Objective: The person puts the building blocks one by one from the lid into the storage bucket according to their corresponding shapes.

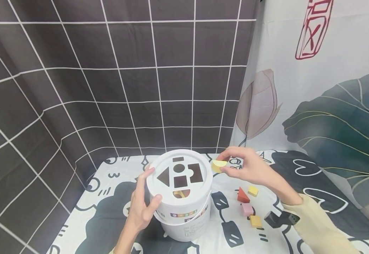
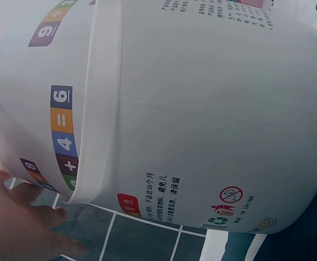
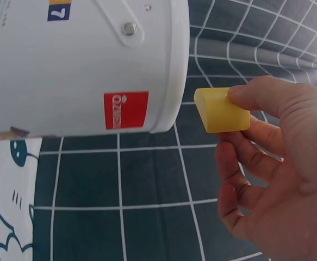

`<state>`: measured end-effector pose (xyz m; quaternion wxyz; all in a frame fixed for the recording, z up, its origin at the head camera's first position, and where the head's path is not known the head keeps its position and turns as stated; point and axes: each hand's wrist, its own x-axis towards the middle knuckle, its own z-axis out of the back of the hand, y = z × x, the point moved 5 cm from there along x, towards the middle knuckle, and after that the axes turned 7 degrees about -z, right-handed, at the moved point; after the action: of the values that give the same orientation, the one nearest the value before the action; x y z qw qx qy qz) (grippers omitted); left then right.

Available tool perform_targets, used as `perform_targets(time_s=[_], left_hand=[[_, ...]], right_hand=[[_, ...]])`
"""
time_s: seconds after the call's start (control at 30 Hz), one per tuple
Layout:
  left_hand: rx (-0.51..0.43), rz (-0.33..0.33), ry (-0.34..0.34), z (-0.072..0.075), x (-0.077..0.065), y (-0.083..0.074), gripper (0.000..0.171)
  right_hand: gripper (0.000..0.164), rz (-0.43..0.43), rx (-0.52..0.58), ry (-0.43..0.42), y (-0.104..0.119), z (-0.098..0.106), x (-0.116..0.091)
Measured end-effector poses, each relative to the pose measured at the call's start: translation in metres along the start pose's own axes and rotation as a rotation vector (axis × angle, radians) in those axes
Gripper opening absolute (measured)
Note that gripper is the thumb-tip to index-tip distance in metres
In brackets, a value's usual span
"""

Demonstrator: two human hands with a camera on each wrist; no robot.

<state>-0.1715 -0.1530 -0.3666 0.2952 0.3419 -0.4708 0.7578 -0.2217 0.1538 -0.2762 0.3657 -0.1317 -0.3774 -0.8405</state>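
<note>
A white bucket stands upright, its white lid pierced by several shaped holes. Through the half-round hole nearest the person, red and yellow pieces show inside. My left hand rests against the lid's left side, its index fingertip and thumb touching the rim and its fingers spread apart. Just right of the lid, my right hand pinches a yellow half-round block between thumb and fingers. In the right wrist view a small gap separates this block from the lid's edge.
Right of the bucket, on the patterned cloth, lie a red triangular block, a pink block and two yellow blocks, one farther back and one nearer. A dark gridded curtain hangs behind.
</note>
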Motion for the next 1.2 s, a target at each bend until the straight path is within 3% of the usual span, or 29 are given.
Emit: perform_targets(time_s=[0.33, 0.6, 0.9, 1.2], left_hand=[[-0.003, 0.0, -0.004, 0.0, -0.001, 0.0, 0.072], [-0.004, -0.003, 0.001, 0.0, 0.0, -0.001, 0.072], [0.002, 0.013, 0.0, 0.001, -0.002, 0.001, 0.072], [0.0, 0.007, 0.001, 0.0, 0.0, -0.001, 0.072]], right_hand=[[0.032, 0.057, 0.066, 0.031, 0.013, -0.016, 0.011], [0.03, 0.05, 0.106, 0.056, 0.019, -0.028, 0.017], [0.028, 0.176, 0.172, 0.08, 0.034, -0.048, 0.025], [0.026, 0.228, 0.191, 0.102, 0.046, -0.063, 0.031]])
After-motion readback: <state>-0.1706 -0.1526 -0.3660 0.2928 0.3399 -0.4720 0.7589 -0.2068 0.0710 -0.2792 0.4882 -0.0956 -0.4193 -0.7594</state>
